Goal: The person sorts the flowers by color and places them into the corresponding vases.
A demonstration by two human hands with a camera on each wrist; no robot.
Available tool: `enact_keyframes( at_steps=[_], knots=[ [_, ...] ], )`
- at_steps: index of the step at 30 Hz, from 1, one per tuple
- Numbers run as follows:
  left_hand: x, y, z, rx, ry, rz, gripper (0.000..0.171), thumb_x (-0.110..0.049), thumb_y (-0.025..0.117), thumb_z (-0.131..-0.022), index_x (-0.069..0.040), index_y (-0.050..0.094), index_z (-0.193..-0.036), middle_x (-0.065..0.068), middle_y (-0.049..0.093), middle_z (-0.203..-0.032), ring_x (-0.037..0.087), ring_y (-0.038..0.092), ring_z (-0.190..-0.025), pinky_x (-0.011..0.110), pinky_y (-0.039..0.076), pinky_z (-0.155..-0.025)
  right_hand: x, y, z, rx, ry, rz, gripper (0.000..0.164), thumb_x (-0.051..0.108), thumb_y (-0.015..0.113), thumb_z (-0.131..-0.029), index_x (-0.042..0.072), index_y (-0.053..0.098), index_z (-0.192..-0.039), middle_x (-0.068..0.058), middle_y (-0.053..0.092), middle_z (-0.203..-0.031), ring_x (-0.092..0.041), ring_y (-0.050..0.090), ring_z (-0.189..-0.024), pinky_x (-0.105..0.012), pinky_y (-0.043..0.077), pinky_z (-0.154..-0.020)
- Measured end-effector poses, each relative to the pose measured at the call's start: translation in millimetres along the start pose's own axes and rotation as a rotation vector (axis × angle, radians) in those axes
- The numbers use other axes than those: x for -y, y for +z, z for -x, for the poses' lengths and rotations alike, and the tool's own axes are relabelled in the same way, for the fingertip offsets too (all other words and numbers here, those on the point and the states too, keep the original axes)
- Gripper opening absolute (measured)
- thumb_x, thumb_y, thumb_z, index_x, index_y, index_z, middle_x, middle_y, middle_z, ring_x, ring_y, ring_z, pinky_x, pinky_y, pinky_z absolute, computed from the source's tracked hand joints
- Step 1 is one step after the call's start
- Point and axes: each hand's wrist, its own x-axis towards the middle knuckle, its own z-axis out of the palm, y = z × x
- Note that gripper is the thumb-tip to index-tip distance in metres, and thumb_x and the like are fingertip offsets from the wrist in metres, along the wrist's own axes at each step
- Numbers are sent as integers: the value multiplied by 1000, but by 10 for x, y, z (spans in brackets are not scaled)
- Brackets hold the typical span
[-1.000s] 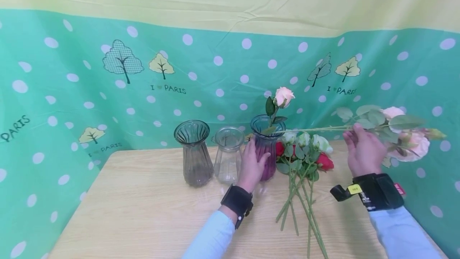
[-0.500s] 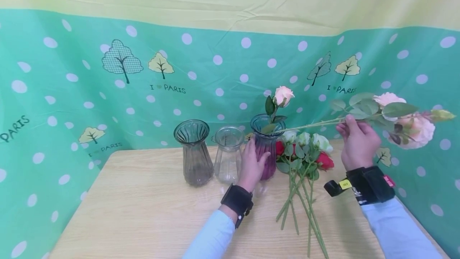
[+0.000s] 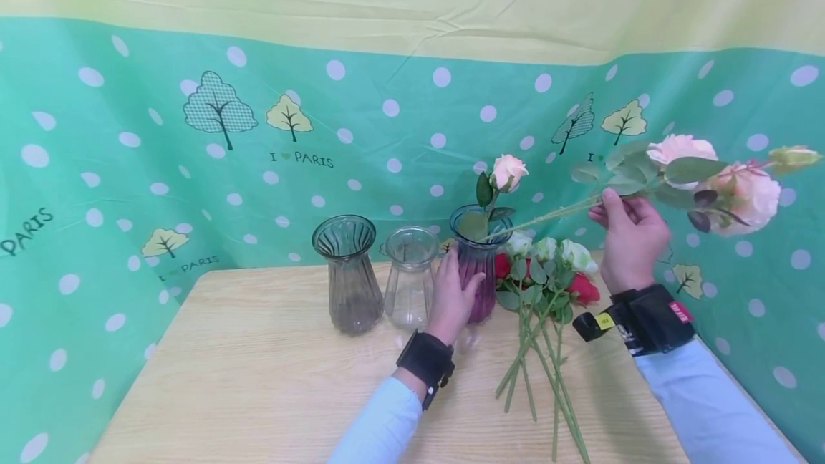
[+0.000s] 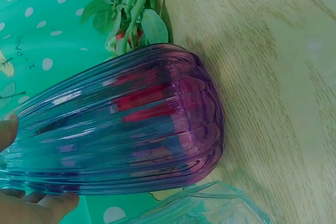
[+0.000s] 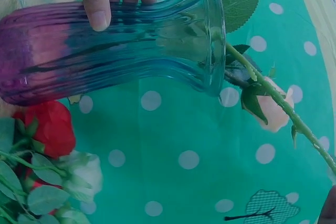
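My left hand (image 3: 454,294) grips the blue-to-purple ribbed glass vase (image 3: 475,271), thumb on the near face and fingers along its left side. One pale pink rose (image 3: 509,173) stands in that vase with its leaves at the rim. In my right hand (image 3: 633,236), thumb and fingers pinch the stem (image 5: 294,114) of a pink flower spray (image 3: 744,195) with large blooms, a bud and broad leaves. The spray slants down to the left, its stem end right at the vase mouth. In the left wrist view the vase's purple base (image 4: 197,114) stands on the wooden table.
A grey glass vase (image 3: 353,285) and a clear glass vase (image 3: 409,285) stand left of the purple one. Red roses (image 3: 583,289) and white roses (image 3: 576,256) lie to its right, stems toward the front of the table (image 3: 290,392). A green dotted curtain (image 3: 387,134) hangs behind.
My right hand has moved left and upward with the pink spray, tilting it from nearly level to a slant, blooms higher. My left hand stays on the vase.
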Motion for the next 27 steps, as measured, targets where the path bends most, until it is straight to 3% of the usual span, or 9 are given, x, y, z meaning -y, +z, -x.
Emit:
enact_keyframes(
  at_steps=[10, 20, 27],
  knots=[
    [-17, -6, -9, 3, -11, 10, 71, -34, 60, -90, -1, 29, -144, 19, 38, -145, 31, 38, -134, 41, 35, -111, 114, 52, -79, 32, -148, -16, 14, 2, 72, -79, -7, 67, -89, -10, 65, -70, -17, 62, -57, -22, 57, -58],
    [-22, -26, 6, 0, -8, 13, 71, -32, 61, -90, 1, 30, -144, 19, 39, -145, 31, 38, -134, 41, 35, -111, 51, 61, -27, 62, -83, 149, 14, 9, 72, -81, -1, 68, -90, -5, 64, -71, -11, 62, -58, -18, 56, -61],
    [-27, -19, 20, -2, -12, 19, 70, -31, 61, -90, 2, 30, -143, 20, 39, -144, 32, 38, -134, 42, 35, -111, -35, 117, -15, 100, -120, 181, 14, 6, 70, -82, -5, 67, -90, -4, 64, -69, -10, 61, -57, -17, 55, -60]
  ],
)
